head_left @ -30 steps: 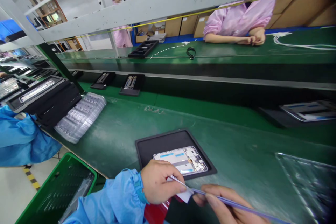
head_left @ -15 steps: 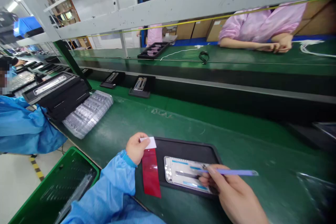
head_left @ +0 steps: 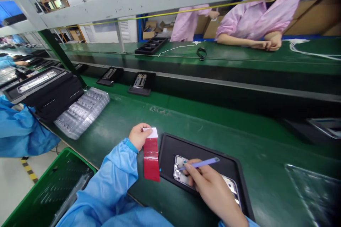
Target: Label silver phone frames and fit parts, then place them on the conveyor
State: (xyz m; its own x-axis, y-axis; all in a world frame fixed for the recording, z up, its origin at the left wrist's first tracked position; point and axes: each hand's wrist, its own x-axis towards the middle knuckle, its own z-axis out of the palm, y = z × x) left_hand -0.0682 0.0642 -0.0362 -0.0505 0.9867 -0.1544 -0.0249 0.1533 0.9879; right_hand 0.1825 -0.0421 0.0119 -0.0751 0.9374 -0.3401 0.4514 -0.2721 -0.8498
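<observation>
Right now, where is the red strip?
Head view, lower middle: the red strip hangs from the left hand, just left of the black tray.

A green crate [head_left: 50, 188] sits below the bench, clear blister trays [head_left: 82, 111] beside stacked black trays [head_left: 50, 94].

Your sleeve [head_left: 117, 181] is light blue; the film strip [head_left: 151, 158] you pinch is red with a white tab; your stylus [head_left: 201, 163] is lavender, the tray [head_left: 170, 149] black, the bench [head_left: 239, 138] green.
</observation>
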